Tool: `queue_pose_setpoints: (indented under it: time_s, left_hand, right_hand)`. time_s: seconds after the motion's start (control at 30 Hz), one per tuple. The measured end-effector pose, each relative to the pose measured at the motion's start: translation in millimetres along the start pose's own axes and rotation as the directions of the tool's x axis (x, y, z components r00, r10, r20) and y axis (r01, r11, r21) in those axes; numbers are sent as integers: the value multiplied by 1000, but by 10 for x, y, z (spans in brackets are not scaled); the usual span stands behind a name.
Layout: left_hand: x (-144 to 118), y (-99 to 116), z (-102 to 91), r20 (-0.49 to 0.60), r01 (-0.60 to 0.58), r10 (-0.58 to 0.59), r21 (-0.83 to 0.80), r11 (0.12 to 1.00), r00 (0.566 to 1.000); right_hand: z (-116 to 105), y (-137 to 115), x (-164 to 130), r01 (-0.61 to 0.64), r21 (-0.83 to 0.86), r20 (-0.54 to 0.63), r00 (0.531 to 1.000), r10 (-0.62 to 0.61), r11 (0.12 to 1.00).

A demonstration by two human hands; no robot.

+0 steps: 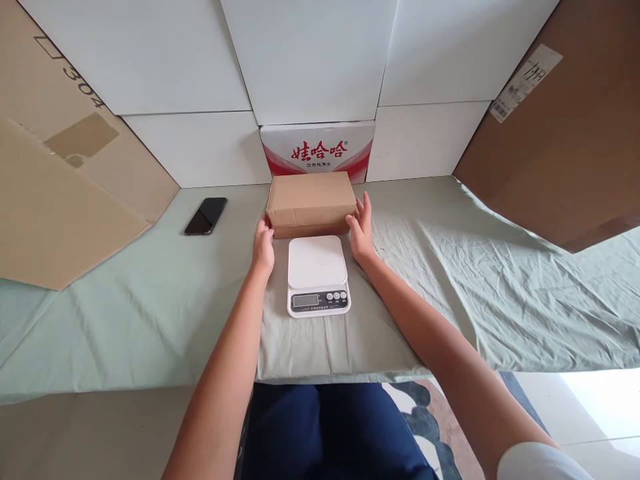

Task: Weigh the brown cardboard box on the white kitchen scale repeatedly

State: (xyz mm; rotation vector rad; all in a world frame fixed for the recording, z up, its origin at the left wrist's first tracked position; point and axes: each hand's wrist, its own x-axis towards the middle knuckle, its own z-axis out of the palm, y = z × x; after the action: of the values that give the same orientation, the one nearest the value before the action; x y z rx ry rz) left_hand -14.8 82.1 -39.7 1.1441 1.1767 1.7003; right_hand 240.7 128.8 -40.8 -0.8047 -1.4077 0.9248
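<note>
A closed brown cardboard box (313, 193) is just behind the kitchen scale, its long side facing me. At its left front corner is my left hand (263, 245), with the fingertips hidden along the side. My right hand (361, 230) grips the right end, thumb on the front face and fingers along the side. Between my forearms lies the white digital kitchen scale (317, 263), its bare platform towards the box and its display and buttons towards me. The display looks blank.
A black smartphone (206, 216) lies to the left on the green tablecloth (150, 293). Large cardboard panels stand at the left (65, 187) and right (565, 147). Behind the box is a white and red carton (319, 148) against white panels. The table's front edge is close to my lap.
</note>
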Motion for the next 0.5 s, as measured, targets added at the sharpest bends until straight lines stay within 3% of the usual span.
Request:
queue_pose_setpoints:
  time_s: [0.1, 0.5]
  left_hand:
    - [6, -17, -35, -32, 23, -22, 23, 999, 999]
    - [-12, 14, -2, -22, 20, -19, 30, 999, 1000]
  right_hand:
    - [-32, 33, -22, -67, 25, -92, 993, 69, 997]
    - [-19, -29, -10, -105, 30, -52, 993, 106, 994]
